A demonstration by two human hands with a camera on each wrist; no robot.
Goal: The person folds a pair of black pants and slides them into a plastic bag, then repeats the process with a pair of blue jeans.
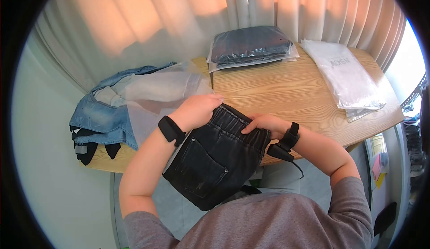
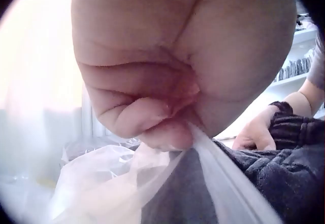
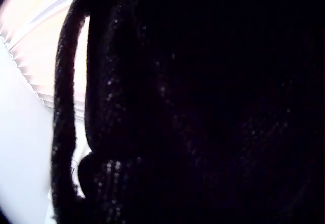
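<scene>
Shirt: grey-brown (image 1: 273, 217), nearest the camera; lower end of the garment close against it.
Black jeans: folded garment (image 1: 210, 159) held between shirt and tabletop, back pocket facing up, elastic waistband (image 1: 233, 118) toward the far side.
Right grip: (image 1: 269, 124) grasping the waistband, thumb on top; fingers underneath hidden. Right wrist view nearly all dark, no help.
Left grip: (image 1: 199, 110) fingers curled, pinching the edge of a clear bag (image 1: 148, 110) at the waistband's left end; whether cloth is pinched too, cannot tell.
Risk, fold: lower end looks unsupported; if the right grip loosens, the folds would probably open or drop.
Risk, film: thin plastic pulled taut from one pinch could slip, crease or tear.
Risk, cable: lead (image 1: 301, 170) by the right wrist unit (image 1: 281, 152) might snag on cloth.
Blue jeans: loose heap (image 1: 101, 117) on the tabletop (image 1: 268, 85), partly under the bag; dragging the film could pull them along.
Beyond: bagged dark bundle (image 1: 251, 47) at the back, pale printed packet (image 1: 342, 74) right, curtain (image 1: 179, 7) behind.
</scene>
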